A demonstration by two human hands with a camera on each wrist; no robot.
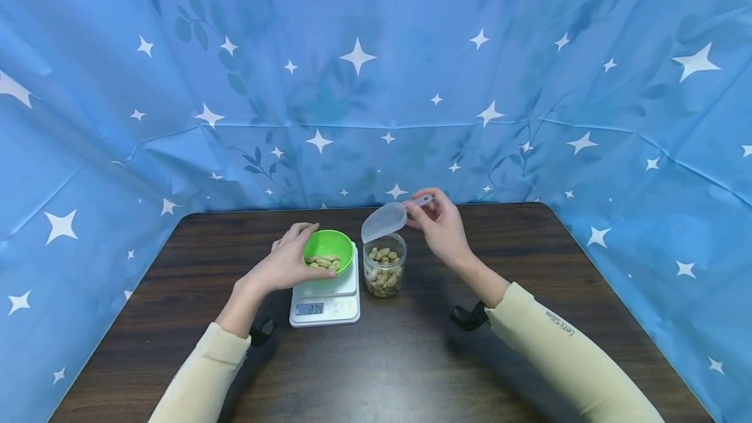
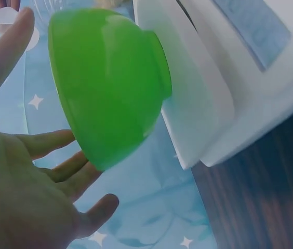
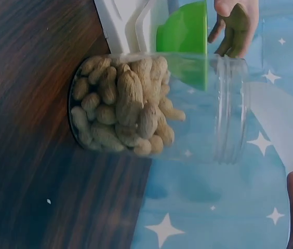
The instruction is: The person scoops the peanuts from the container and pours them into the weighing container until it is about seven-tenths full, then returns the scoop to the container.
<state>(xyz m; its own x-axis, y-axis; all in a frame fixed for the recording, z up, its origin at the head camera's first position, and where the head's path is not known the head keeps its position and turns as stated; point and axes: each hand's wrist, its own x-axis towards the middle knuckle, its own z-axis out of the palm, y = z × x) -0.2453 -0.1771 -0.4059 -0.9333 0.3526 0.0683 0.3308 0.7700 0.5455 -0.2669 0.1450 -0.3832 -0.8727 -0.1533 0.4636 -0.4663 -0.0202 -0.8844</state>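
Observation:
A green bowl (image 1: 329,240) with several peanuts (image 1: 324,262) in it stands on a white kitchen scale (image 1: 326,315). My left hand (image 1: 288,260) is spread about the bowl's left side. In the left wrist view its fingers (image 2: 53,142) reach the rim, while the thumb looks apart from it. Pinched by the handle in my right hand (image 1: 440,227) is a translucent white scoop (image 1: 384,220), tilted over the mouth of a clear jar (image 1: 376,243). Peanuts (image 3: 131,98) fill part of this jar, right of the scale. Whether the scoop holds anything cannot be seen.
Everything stands on a dark wooden table (image 1: 399,364), near its far edge. Behind it hangs a blue curtain (image 1: 382,96) with white stars. The scale's lit display (image 1: 309,309) shows digits. Small pale specks (image 3: 48,201) lie on the wood near the jar.

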